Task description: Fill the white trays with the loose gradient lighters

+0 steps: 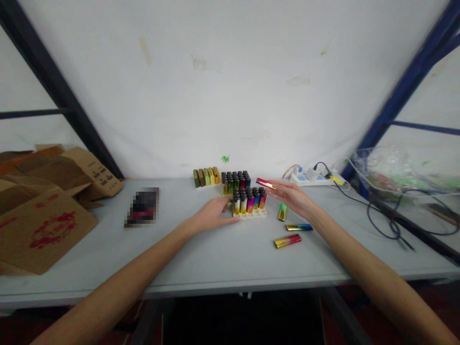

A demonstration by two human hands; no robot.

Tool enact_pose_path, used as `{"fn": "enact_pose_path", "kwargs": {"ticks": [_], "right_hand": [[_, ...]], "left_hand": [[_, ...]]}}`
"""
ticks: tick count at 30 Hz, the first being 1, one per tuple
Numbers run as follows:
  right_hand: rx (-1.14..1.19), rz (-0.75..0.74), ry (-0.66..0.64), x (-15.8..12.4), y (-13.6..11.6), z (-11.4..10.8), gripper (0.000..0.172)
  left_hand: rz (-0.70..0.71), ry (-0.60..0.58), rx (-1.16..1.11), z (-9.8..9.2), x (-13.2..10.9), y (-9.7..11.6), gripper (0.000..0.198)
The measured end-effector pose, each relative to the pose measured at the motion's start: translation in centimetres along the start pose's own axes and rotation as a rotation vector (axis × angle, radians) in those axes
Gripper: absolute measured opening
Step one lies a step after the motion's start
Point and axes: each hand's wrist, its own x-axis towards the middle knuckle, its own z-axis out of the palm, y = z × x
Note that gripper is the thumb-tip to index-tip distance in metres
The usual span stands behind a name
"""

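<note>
Between right-hand fingers shines a glossy red lighter.

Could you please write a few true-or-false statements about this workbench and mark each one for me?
1. The right hand holds a red lighter. True.
2. The left hand is at the left end of the front lighter tray. True.
3. Five loose lighters lie to the right of that tray. False: there are three, a green-and-gold one, a blue-and-gold one and a red-and-gold one.
4. A white power strip lies near the wall, on the right side of the table. True.
5. A row of bottles stands at the table's left end. False: cardboard boxes are there.
</note>
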Motion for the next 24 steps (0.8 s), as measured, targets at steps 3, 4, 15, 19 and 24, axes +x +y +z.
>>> {"fn": "enact_pose_path", "kwargs": {"ticks": [3,4,15,19,24], "right_hand": [[0.011,0.013,-0.004,0.0,0.3,0.1,0.023],[0.015,0.014,0.001,0.0,0.3,0.1,0.023],[0.003,-0.001,-0.016,-0.4,-0.6,-0.6,0.044],[-0.089,-0.028,0.004,-0.4,-0.5,-0.2,0.036],[-0.224,-0.142,0.031,-0.3,-0.4,0.8,0.039]], "left_hand": [[0.007,0.001,0.005,0.1,0.0,-0.1,0.064],[0.007,0.001,0.006,0.1,0.0,-0.1,0.064],[-0.002,0.0,-0.024,-0.1,0.0,0.1,0.062],[-0.002,0.005,-0.032,0.0,0.0,-0.1,0.064],[0.004,0.001,-0.024,0.0,0.0,-0.2,0.063]]}}
